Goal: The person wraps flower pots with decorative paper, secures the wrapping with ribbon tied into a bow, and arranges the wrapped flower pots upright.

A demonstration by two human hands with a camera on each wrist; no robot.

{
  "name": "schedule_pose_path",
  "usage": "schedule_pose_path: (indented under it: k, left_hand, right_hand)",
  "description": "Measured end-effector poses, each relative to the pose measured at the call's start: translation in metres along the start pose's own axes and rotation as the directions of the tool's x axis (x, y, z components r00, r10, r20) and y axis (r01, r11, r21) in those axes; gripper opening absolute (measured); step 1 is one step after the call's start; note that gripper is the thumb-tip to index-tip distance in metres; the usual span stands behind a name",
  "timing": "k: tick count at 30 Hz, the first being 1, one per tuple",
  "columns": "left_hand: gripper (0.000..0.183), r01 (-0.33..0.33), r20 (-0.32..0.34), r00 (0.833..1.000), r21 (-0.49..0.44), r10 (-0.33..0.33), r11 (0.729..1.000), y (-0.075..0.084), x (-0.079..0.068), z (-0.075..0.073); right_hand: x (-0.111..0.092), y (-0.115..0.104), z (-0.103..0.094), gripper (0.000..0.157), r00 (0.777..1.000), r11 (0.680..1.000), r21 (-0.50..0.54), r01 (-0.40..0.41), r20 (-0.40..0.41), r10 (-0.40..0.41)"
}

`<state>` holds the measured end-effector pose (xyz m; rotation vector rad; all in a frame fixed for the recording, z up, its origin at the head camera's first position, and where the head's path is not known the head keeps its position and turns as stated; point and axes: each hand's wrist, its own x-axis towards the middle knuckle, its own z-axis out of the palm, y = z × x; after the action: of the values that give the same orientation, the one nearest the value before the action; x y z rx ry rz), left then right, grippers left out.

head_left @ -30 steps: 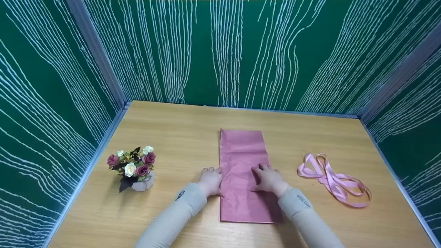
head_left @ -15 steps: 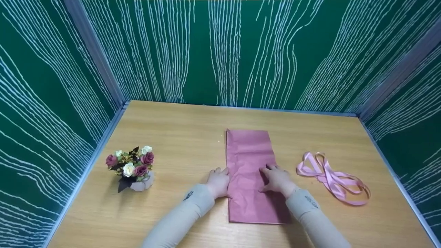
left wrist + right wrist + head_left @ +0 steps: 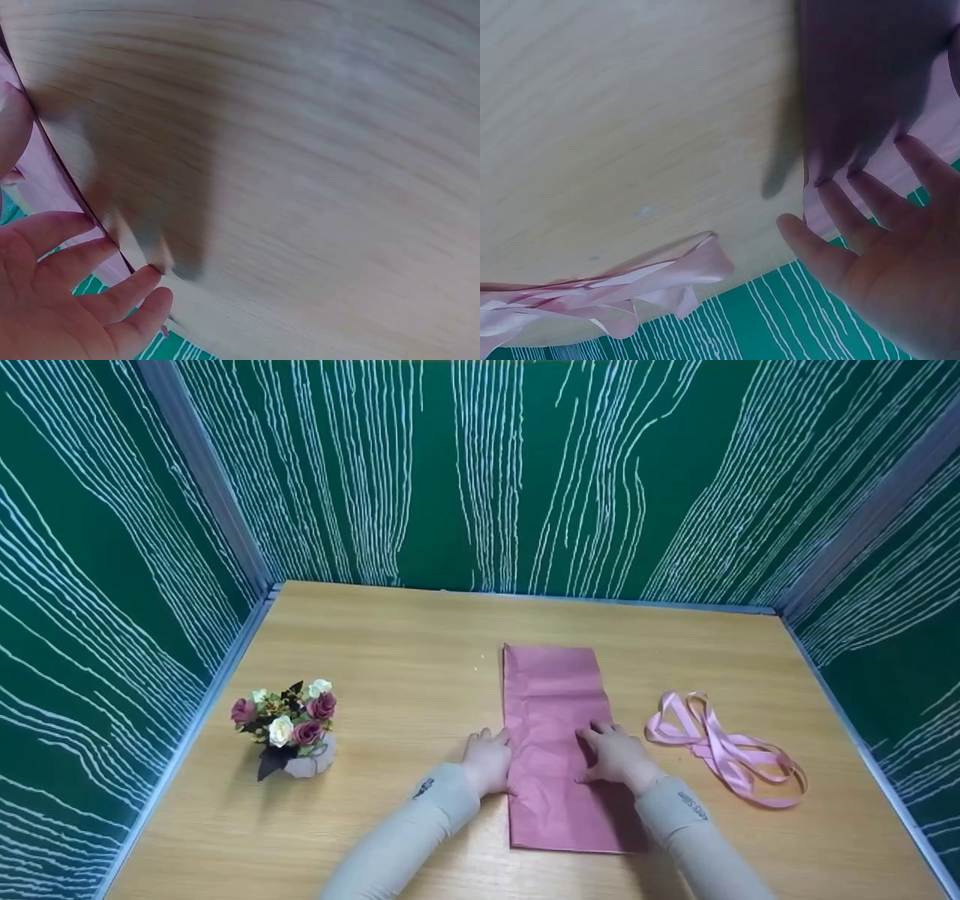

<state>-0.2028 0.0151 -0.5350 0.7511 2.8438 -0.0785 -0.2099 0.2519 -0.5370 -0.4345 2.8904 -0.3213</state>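
A folded sheet of dusky-pink paper (image 3: 551,697) lies lengthwise on the wooden table, its surface lightly creased. My left hand (image 3: 489,763) is at its left long edge; in the left wrist view the spread fingers (image 3: 75,262) reach that edge, with the thumb farther along it. On the other side, my right hand (image 3: 616,755) rests its spread fingertips on top of the paper near the right edge. In the right wrist view those fingertips (image 3: 855,174) press on the shaded pink surface, and the little finger lies just beyond the edge.
Right of the paper lies a loosely looped pink satin ribbon (image 3: 739,754). A small pot (image 3: 311,761) of white and mauve flowers (image 3: 289,720) stands on the left. Green walls (image 3: 435,472) with white wavy lines enclose the table (image 3: 375,637) at the back and both sides.
Both hands and the pink paper between them have shifted to the right across the table, and the paper is closer to the ribbon. The flowers and ribbon have stayed in place.
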Motion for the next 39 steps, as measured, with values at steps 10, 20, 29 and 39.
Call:
schedule_pose_path:
  k: [10,20,29,39]
  left_hand:
    - [0.088,0.009,0.017,1.000,0.034,-0.009,0.999,0.006,0.000,-0.001]
    - [0.087,0.012,-0.014,1.000,-0.007,-0.012,1.000,0.005,0.000,0.003]
    - [0.089,0.032,0.030,0.999,-0.030,-0.031,0.999,0.005,0.001,0.004]
    - [0.089,0.054,0.034,0.998,-0.014,-0.053,0.998,0.008,0.001,0.005]
  right_hand:
    - [-0.004,0.003,-0.001,0.086,1.000,1.000,-0.004,-0.002,-0.012,0.002]
    - [-0.001,0.006,-0.002,0.082,1.000,0.997,0.071,0.005,-0.022,-0.004]
    - [0.006,0.021,-0.015,0.067,0.980,0.959,0.251,-0.129,-0.118,0.162]
    - [0.010,0.036,-0.021,0.061,0.932,0.832,0.453,-0.321,-0.006,0.363]
